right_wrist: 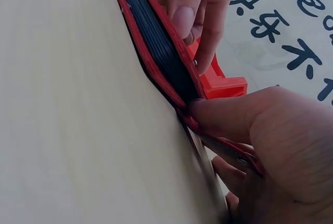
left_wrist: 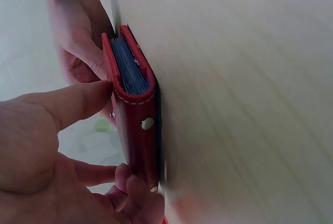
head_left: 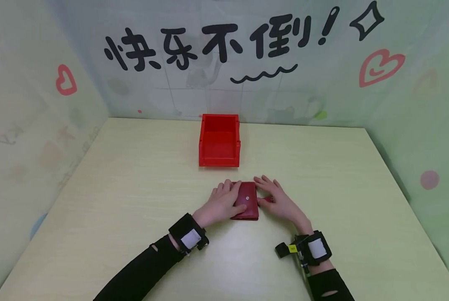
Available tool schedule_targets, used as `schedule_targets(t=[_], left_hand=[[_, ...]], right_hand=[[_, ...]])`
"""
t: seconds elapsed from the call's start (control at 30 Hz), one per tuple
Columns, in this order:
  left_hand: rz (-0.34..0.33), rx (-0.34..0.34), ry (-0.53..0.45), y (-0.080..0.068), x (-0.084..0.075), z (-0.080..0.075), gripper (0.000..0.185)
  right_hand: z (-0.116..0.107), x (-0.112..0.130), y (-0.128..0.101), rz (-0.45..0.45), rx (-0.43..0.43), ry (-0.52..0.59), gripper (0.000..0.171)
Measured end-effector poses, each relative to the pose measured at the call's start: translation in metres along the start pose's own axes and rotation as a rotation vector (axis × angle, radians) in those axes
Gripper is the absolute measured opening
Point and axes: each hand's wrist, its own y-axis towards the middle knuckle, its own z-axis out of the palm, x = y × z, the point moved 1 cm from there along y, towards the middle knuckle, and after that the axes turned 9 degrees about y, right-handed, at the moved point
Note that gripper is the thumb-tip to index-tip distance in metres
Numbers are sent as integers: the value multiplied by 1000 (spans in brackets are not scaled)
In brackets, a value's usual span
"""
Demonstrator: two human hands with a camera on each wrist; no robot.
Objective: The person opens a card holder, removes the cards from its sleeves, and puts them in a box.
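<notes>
A dark red wallet (head_left: pixel 247 205) lies flat on the pale table (head_left: pixel 134 200), its snap stud (left_wrist: pixel 148 124) facing up. My left hand (head_left: pixel 228 198) rests on its left half, fingers laid over the cover and the thumb (left_wrist: pixel 67 104) touching it. At the wallet's right edge, my right hand (head_left: pixel 271 197) pinches the red closing flap (head_left: pixel 267 200) between thumb (right_wrist: pixel 234 114) and fingers. The wallet (right_wrist: pixel 156 47) gapes slightly there, and dark card sleeves show inside.
An empty red bin (head_left: pixel 219 142) stands just beyond the wallet, its open front facing me; it also shows behind the wallet as the red bin (right_wrist: pixel 221 83). Printed walls enclose the table on the left, back and right.
</notes>
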Motion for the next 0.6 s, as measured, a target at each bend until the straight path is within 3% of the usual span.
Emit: schedule_targets(t=[0.17, 0.6], left_hand=[[-11, 24, -125, 2, -4, 1, 73], [-77, -73, 74, 8, -19, 10, 85]], right_hand=[[2, -1, -2, -4, -23, -10, 55], [5, -4, -2, -25, -43, -37, 55]])
